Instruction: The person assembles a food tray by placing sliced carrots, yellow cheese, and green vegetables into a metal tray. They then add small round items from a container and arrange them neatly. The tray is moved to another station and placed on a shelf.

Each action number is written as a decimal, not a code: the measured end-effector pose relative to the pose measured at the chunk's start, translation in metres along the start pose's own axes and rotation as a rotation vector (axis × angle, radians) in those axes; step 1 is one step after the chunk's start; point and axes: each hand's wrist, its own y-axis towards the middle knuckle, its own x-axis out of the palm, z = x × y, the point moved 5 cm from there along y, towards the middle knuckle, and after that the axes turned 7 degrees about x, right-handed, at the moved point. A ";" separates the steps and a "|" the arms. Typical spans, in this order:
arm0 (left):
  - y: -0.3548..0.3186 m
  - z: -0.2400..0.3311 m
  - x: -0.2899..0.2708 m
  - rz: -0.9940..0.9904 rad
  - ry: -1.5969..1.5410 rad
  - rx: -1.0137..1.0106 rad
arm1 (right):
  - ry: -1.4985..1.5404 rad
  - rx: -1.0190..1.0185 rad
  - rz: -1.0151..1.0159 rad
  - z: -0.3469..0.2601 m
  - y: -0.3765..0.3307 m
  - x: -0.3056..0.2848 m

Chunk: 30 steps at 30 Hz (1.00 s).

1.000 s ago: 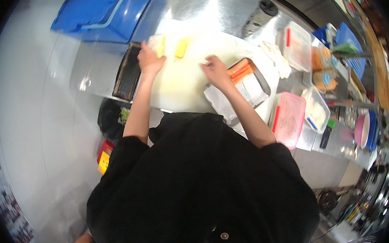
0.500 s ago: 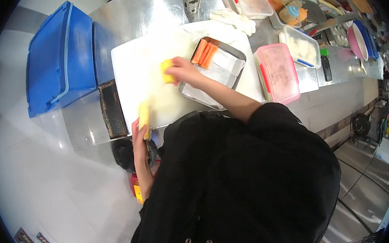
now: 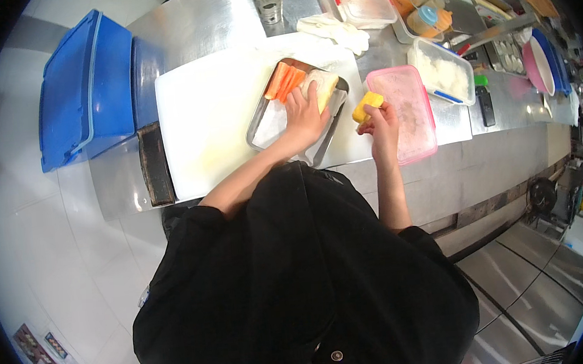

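Observation:
A metal tray (image 3: 253, 131) lined with white paper sits on the white cutting board (image 3: 198, 128). Orange-red crab sticks (image 3: 283, 81) lie side by side in its far left part. My left hand (image 3: 305, 118) reaches into the tray, its fingers closed on a long pale yellow block of omelette (image 3: 326, 88) beside the crab sticks. Over the board's right edge, next to the pink-lidded container (image 3: 409, 114), my right hand (image 3: 383, 123) pinches a short bright yellow block of omelette (image 3: 367, 105).
A dark rectangular pan (image 3: 155, 164) stands left of the board, near a blue lidded bin (image 3: 79, 89). Behind the board are a white cloth (image 3: 334, 31), a patterned tumbler (image 3: 267, 0) and a clear box (image 3: 359, 2). Farther right stand a rice container (image 3: 441, 71) and sauce bottles (image 3: 422, 20).
My left hand has carried the long omelette block from the board's near left edge into the tray. My right hand has moved right, out past the tray, with the short block.

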 end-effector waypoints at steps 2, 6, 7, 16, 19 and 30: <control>-0.007 0.003 0.015 -0.081 0.103 0.015 | 0.050 0.018 -0.018 0.008 -0.004 0.001; -0.011 0.002 0.017 -0.068 0.126 0.073 | 0.070 0.083 -0.028 0.020 -0.007 -0.003; -0.009 0.001 0.016 -0.072 0.105 0.069 | 0.058 0.092 -0.030 0.021 -0.006 -0.004; 0.011 0.004 0.010 -0.158 -0.022 -0.185 | -0.060 0.066 -0.165 -0.009 0.018 0.017; 0.005 0.001 0.012 -0.158 -0.101 -0.198 | -0.159 0.073 -0.197 -0.012 0.032 0.033; -0.120 -0.066 -0.075 0.105 -0.581 -0.428 | -0.397 0.067 -0.166 0.023 0.056 0.069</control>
